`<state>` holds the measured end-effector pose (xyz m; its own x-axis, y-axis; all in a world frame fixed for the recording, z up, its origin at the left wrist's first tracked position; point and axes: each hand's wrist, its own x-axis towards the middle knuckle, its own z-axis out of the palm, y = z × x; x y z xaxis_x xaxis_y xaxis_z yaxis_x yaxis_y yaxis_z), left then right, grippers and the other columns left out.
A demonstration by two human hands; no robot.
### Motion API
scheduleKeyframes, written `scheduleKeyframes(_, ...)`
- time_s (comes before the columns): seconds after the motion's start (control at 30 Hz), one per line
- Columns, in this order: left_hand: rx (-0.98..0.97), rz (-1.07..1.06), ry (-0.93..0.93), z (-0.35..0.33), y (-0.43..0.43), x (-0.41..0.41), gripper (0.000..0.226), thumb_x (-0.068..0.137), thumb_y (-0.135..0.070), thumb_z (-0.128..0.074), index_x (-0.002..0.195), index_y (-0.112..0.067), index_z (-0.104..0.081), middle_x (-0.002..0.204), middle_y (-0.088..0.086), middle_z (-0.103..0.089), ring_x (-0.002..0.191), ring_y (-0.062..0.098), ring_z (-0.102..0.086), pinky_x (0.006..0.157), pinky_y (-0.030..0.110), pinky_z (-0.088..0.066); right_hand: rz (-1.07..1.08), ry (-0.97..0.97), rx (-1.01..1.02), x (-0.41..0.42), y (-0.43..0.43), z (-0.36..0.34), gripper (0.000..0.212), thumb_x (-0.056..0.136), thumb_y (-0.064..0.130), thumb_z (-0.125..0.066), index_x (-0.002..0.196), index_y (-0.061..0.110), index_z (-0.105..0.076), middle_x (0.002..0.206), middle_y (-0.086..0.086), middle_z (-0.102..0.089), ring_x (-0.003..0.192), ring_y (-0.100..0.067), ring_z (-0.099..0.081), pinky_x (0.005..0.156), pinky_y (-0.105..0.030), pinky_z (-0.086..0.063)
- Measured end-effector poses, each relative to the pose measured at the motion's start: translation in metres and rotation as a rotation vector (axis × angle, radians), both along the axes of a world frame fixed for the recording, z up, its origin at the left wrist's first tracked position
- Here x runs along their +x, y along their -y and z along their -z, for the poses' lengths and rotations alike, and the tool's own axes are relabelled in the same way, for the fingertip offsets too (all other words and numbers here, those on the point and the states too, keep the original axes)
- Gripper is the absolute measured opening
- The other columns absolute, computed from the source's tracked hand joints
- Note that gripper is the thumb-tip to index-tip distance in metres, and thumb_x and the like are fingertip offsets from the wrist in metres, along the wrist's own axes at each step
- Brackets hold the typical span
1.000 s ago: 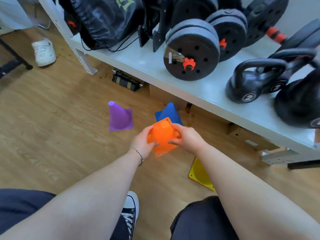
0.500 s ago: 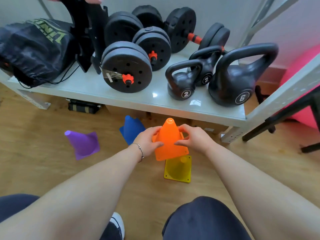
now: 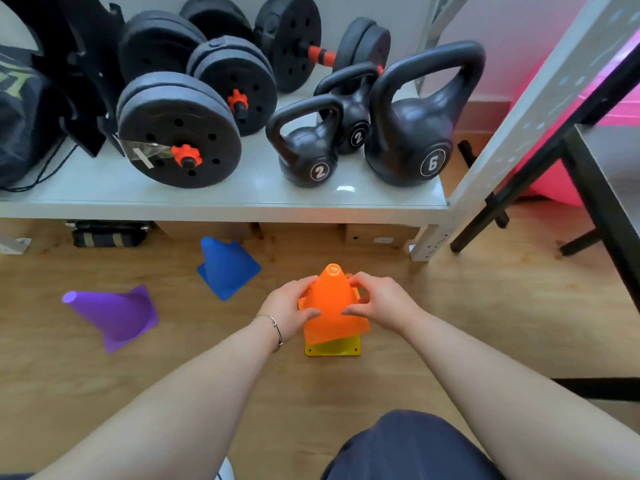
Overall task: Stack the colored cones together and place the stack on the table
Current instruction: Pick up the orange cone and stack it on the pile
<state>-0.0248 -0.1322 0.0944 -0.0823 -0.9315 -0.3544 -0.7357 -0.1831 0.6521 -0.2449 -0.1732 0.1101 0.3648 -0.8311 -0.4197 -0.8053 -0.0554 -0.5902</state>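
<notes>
An orange cone stands upright over a yellow cone, of which only the square base shows beneath it on the wooden floor. My left hand grips the orange cone's left side and my right hand grips its right side. The orange base sits tilted on the yellow one. A blue cone stands on the floor to the left, close to the shelf. Farther left stands a purple cone, apart from the others.
A low grey shelf just beyond the cones carries black dumbbells and kettlebells. Its perforated post meets the floor at right, beside a black table frame. My knees fill the bottom edge.
The orange cone, held in both hands above the floor before, has come down over the yellow cone. My view has swung right and closer to the shelf.
</notes>
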Motion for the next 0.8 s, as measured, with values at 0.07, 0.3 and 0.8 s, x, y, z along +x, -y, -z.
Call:
scheduleKeyframes(0.07,0.021,0.003,0.001,0.015,-0.002,-0.002,0.07,0.08,-0.028,-0.073,0.143,-0.033,-0.042,0.136,-0.005,-0.057,0.125,0.012,-0.054,0.102,0.03,-0.044,0.024,0.013,0.012,-0.002,-0.006,0.016,0.062,0.067,0.057,-0.077,0.121,0.041,-0.05,0.121,0.006,-0.066,0.095,-0.017,-0.066,0.083,-0.038,-0.056)
scheduleKeyframes(0.3,0.081,0.009,0.005,0.058,-0.012,-0.009,0.061,0.079,-0.025,-0.073,0.135,-0.033,-0.05,0.131,-0.008,-0.062,0.119,0.014,-0.057,0.095,0.024,-0.043,0.047,-0.002,0.002,-0.002,-0.029,0.062,0.082,0.068,0.046,-0.08,0.139,0.042,-0.039,0.126,0.002,-0.064,0.109,-0.02,-0.061,0.093,-0.036,-0.051)
scheduleKeyframes(0.8,0.142,-0.011,0.014,0.089,-0.014,-0.016,0.068,0.077,-0.021,-0.076,0.137,-0.036,-0.048,0.132,-0.005,-0.062,0.123,0.011,-0.057,0.102,0.033,-0.047,0.052,-0.059,0.019,0.0,-0.033,0.088,0.077,0.072,0.034,-0.082,0.139,0.028,-0.046,0.127,-0.009,-0.061,0.113,-0.026,-0.06,0.097,-0.039,-0.05)
